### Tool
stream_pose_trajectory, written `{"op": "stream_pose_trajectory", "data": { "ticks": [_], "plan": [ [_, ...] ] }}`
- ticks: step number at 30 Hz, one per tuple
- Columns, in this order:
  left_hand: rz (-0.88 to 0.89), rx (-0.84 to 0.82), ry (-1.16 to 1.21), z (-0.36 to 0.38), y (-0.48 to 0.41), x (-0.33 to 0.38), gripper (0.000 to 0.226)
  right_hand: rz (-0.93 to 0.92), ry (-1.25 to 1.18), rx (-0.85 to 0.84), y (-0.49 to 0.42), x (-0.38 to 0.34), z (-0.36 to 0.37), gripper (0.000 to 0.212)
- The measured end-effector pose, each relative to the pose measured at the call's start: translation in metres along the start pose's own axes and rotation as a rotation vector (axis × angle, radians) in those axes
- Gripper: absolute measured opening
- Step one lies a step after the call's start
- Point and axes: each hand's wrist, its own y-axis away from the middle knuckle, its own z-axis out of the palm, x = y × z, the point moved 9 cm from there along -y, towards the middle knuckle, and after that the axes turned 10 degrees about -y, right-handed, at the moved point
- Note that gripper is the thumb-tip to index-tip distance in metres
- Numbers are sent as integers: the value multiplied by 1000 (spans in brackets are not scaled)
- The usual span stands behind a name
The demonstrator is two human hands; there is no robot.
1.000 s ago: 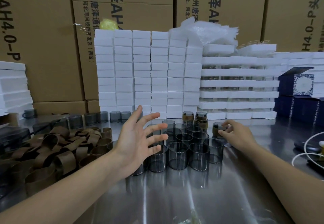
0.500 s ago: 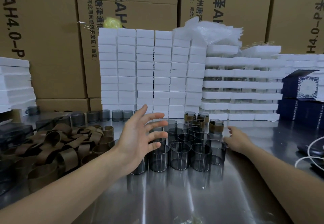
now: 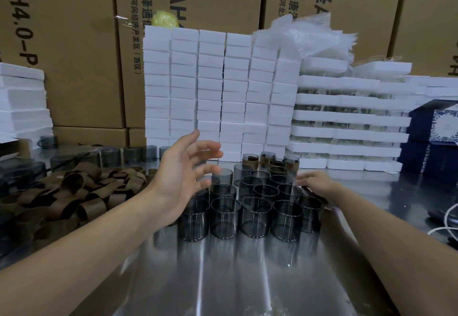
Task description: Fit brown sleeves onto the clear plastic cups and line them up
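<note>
Several clear grey-tinted cups (image 3: 255, 216) stand packed together in the middle of the steel table (image 3: 223, 278). Behind them stand a few cups with brown sleeves (image 3: 265, 161). A heap of loose brown sleeves (image 3: 81, 192) lies at the left. My left hand (image 3: 181, 177) hovers over the left side of the cup cluster, fingers spread and blurred, holding nothing. My right hand (image 3: 314, 184) lies low at the cluster's right side, fingers stretched toward the cups, touching or nearly touching them.
A row of bare cups (image 3: 124, 156) lines the table's back left. White foam blocks (image 3: 218, 92) are stacked behind, with foam trays (image 3: 347, 130) at the right and cardboard boxes (image 3: 74, 43) beyond. Blue boxes (image 3: 436, 137) and a white cord (image 3: 446, 219) sit at the right.
My right hand let go of a sleeved cup at the back, left it standing there, and moved down and left to the cluster's right side. My left hand stayed hovering, fingers spread.
</note>
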Motion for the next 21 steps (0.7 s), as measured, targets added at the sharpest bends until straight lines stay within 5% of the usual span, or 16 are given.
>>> {"op": "stream_pose_trajectory", "data": {
  "ticks": [5, 8, 11, 15, 21],
  "plan": [
    [62, 106, -282, -17, -8, 6, 31, 77, 100, -213, 19, -30, 5, 23],
    [201, 129, -664, -20, -10, 15, 23, 28, 91, -220, 36, -54, 5, 26],
    [228, -33, -1066, -9, -11, 0, 15, -93, 137, -188, 52, -77, 1, 24],
    [103, -326, -1512, 0, -8, -44, 55, -332, 225, -64, 75, -113, -1, 19],
    [129, -279, -1531, -2, -10, -44, 57, -589, 128, -216, 140, -169, 76, 18]
  ]
}}
